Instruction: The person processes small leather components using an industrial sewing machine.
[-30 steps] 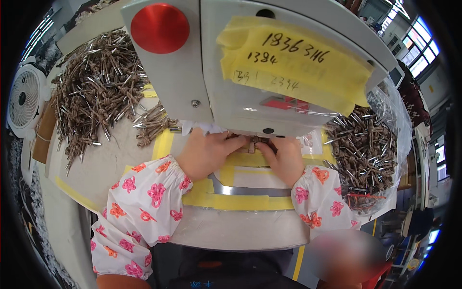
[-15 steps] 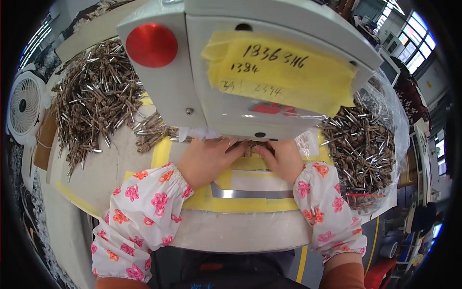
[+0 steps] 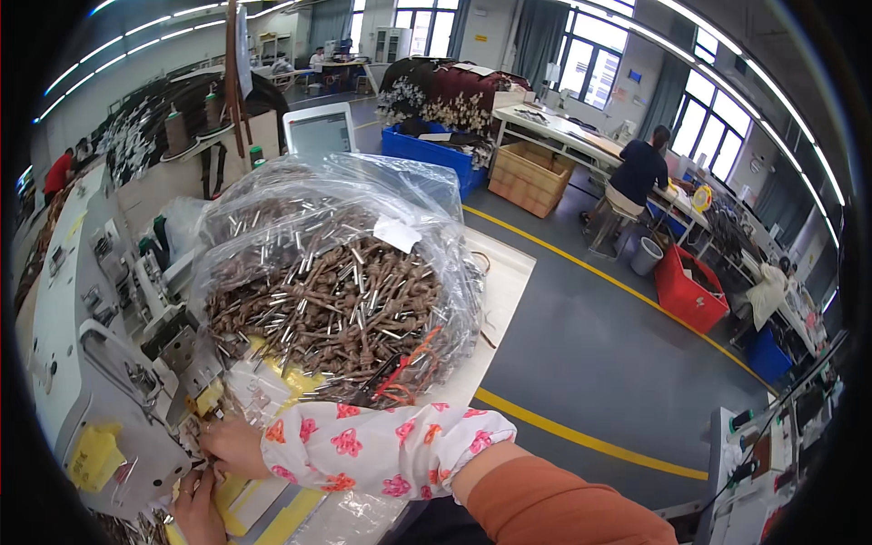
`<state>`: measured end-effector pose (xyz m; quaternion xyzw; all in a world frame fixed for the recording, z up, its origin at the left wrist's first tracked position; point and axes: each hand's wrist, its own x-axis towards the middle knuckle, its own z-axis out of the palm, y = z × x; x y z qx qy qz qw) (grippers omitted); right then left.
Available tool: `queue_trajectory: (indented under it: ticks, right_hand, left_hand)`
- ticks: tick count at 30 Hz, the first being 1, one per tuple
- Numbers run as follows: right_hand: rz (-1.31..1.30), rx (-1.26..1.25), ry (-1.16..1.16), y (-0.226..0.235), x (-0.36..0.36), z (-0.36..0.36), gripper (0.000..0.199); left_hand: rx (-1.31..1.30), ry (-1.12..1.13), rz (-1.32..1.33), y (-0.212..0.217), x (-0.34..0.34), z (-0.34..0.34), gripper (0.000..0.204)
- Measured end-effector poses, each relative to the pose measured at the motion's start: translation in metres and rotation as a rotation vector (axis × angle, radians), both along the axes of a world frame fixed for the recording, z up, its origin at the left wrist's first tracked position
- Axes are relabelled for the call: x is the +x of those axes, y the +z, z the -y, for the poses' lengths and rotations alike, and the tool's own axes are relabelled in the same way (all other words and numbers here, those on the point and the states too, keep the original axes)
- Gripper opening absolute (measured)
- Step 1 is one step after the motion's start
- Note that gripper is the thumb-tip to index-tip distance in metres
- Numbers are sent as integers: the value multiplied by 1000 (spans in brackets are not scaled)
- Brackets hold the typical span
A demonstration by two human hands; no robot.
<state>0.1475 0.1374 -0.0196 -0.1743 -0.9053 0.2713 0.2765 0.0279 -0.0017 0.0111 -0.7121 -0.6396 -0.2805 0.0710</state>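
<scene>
My right hand [image 3: 232, 445], in a flowered sleeve cover, reaches left to the underside of a white machine head [image 3: 91, 400]. Its fingertips pinch a small brown cord piece [image 3: 207, 442] beside a yellow tab. My left hand [image 3: 195, 510] sits just below, at the picture's lower edge, fingers curled toward the same spot; its grip is hidden. Yellow tape strips [image 3: 238, 495] mark the table under both hands. Behind my right forearm rises a clear plastic bag [image 3: 336, 282] heaped with brown cords with metal tips.
Grey floor with a yellow line [image 3: 590, 436] lies to the right of the table. Farther off are a red bin [image 3: 686, 291], blue bins [image 3: 436, 150], a cardboard box [image 3: 527, 177] and a person seated at a long table [image 3: 636, 173]. A monitor [image 3: 320, 132] stands behind the bag.
The view has swung from straight down on the machine head to the right, across the workshop. Both hands stay at the machine's underside, now at the lower left.
</scene>
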Motion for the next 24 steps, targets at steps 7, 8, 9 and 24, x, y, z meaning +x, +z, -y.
queue_trajectory:
  ticks: [7, 8, 9, 24]
  right_hand:
    - [-74, -99, 62, -7, -7, 1, 16]
    - [-111, -81, 56, -10, -10, 3, 17]
    - [-148, -63, 52, -12, -12, 0, 17]
    - [-150, 62, -5, -19, -3, -6, 11]
  left_hand:
    - [-238, 2, -54, 3, -15, 10, 34]
    - [-236, 0, -88, 4, -16, 7, 33]
    - [-223, 1, -96, 3, -15, 4, 33]
    - [-235, -57, -143, 0, -19, 2, 40]
